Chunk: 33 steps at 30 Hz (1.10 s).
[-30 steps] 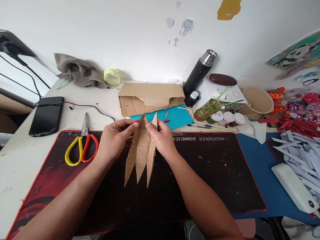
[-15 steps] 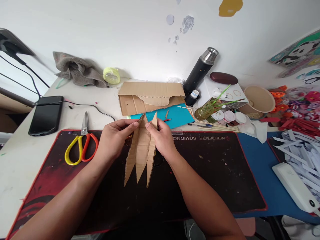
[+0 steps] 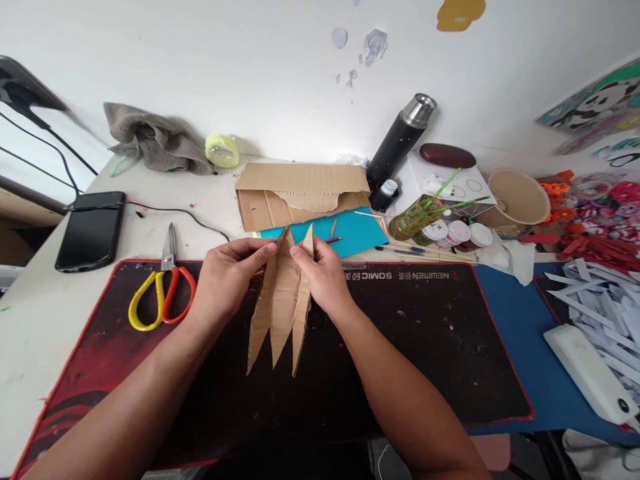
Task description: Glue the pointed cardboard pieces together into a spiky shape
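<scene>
Between my two hands is a brown corrugated cardboard piece (image 3: 283, 303), cut into pointed tips at top and bottom and creased lengthwise into three panels. My left hand (image 3: 229, 277) is closed, pinching its upper left edge between thumb and fingers. On the upper right panel, my right hand (image 3: 324, 277) is closed too, thumb in front and fingers behind, mostly hidden. The piece is held over a dark desk mat (image 3: 400, 360), its lower points towards me. Scissors (image 3: 165, 287) with one yellow and one red handle lie left of my left hand, blades pointing away.
Beyond my hands lie a folded cardboard sheet (image 3: 303, 179) and a blue sheet (image 3: 363, 233). A black thermos (image 3: 400, 143), a glass jar (image 3: 407, 220) and small paint pots stand at the back right. A phone (image 3: 90, 230) lies left; paper strips (image 3: 600, 320) and a white device (image 3: 587, 373) lie right.
</scene>
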Motion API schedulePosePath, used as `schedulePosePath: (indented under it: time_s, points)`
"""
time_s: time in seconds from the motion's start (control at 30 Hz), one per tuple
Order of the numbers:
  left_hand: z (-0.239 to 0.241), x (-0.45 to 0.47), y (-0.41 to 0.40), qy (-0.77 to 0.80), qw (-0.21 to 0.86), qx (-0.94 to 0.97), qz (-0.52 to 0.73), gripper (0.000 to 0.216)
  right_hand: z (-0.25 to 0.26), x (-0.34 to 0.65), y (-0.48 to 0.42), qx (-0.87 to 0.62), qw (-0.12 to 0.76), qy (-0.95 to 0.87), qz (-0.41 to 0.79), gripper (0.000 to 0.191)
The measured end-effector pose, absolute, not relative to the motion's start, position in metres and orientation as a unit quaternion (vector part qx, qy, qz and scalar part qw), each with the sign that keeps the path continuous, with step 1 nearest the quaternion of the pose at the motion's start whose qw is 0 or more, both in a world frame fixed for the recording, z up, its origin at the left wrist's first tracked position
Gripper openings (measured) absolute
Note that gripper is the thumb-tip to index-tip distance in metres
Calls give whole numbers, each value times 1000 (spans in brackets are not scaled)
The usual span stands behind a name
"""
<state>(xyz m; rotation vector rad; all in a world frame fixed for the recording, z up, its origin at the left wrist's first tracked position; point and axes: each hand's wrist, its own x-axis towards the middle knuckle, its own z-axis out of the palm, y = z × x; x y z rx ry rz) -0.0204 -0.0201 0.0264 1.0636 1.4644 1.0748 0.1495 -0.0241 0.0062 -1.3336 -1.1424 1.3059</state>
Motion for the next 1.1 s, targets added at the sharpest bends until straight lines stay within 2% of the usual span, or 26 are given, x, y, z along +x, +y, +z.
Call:
schedulePosePath:
  time_s: [0.67,1.1]
  points:
    - [27,-21,-21,583,487,477,442,32,5,147,-24,-529,467,-456,543,26]
    - [46,-20,-23,631,270,624,372,30,12,139,-29,-552,441,-545,451,20]
